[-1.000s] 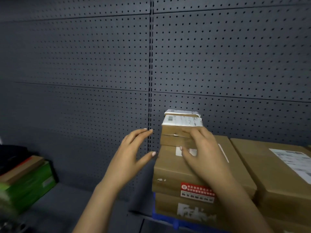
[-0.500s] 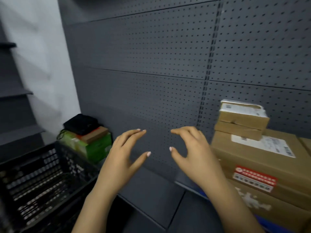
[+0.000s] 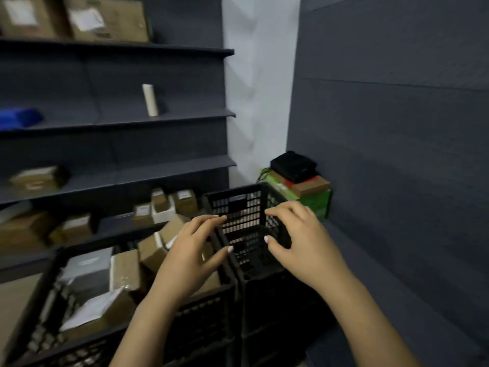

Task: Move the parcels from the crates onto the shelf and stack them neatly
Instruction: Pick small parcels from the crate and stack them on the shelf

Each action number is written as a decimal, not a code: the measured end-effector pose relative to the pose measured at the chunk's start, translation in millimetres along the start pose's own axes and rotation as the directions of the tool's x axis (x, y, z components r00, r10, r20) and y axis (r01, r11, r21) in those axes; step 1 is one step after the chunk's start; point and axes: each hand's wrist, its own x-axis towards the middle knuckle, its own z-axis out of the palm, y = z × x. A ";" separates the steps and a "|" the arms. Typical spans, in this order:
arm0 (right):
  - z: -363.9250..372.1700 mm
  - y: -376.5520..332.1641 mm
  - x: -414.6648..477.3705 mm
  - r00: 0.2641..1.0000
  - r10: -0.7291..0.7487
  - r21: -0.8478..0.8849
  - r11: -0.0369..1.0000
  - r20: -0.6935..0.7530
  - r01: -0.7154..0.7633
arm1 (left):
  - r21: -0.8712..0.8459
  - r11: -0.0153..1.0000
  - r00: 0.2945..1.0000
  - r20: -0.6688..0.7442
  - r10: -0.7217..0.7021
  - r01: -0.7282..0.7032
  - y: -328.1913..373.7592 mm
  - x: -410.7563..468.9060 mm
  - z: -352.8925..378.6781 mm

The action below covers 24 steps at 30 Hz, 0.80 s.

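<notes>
I see two black mesh crates side by side below my hands. The left crate [image 3: 203, 319] holds a jumble of parcels [image 3: 124, 268]: brown cartons, a grey one [image 3: 87, 266] and one with a white label [image 3: 98, 311] facing up. In the right crate [image 3: 238, 205] I can make out only its mesh floor and walls.

My left hand [image 3: 190, 250] hovers over the shared rim, fingers spread and loosely curved, gripping nothing. My right hand [image 3: 299, 242] hangs over the right crate in the same way, apart from the left.

To the right runs a dark grey shelf [image 3: 383, 274] with a grey back panel [image 3: 397, 128]. In its corner sits a green box [image 3: 317, 202] with a black pouch [image 3: 292, 165] on the stack above it. To the left stands a rack of shelves [image 3: 172, 117] with cartons on top [image 3: 105, 19], a white tube [image 3: 150, 99] standing upright, a blue object [image 3: 19, 117] and more small parcels [image 3: 169, 205] low down. A white wall [image 3: 259, 102] fills the gap between.

Every label is too blurred to read.
</notes>
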 end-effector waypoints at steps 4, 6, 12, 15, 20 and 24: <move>60.7 -44.8 40.9 0.991 -0.093 0.076 0.993 0.094 0.086 | 0.075 0.984 0.987 -0.033 -0.160 0.162 -67.0 -28.6 -42.7; 78.3 -56.5 51.3 0.985 -0.124 0.095 0.989 0.123 0.113 | 0.098 0.971 0.976 -0.053 -0.213 0.218 -84.1 -38.1 -53.5; 136.0 -72.8 90.0 0.942 -0.236 0.173 0.965 0.238 0.197 | 0.121 0.913 0.919 -0.117 -0.376 0.389 -130.2 -53.4 -58.7; 158.2 -59.3 109.2 0.926 -0.262 0.201 0.956 0.271 0.212 | 0.131 0.892 0.901 -0.107 -0.421 0.433 -142.1 -46.2 -42.2; 195.4 -24.3 147.8 0.916 -0.262 0.275 0.945 0.303 0.179 | 0.171 0.855 0.872 -0.094 -0.481 0.490 -164.1 -10.1 -12.7; 227.4 2.8 168.9 0.908 -0.233 0.300 0.945 0.349 0.127 | 0.188 0.837 0.856 -0.047 -0.514 0.513 -175.3 22.8 13.6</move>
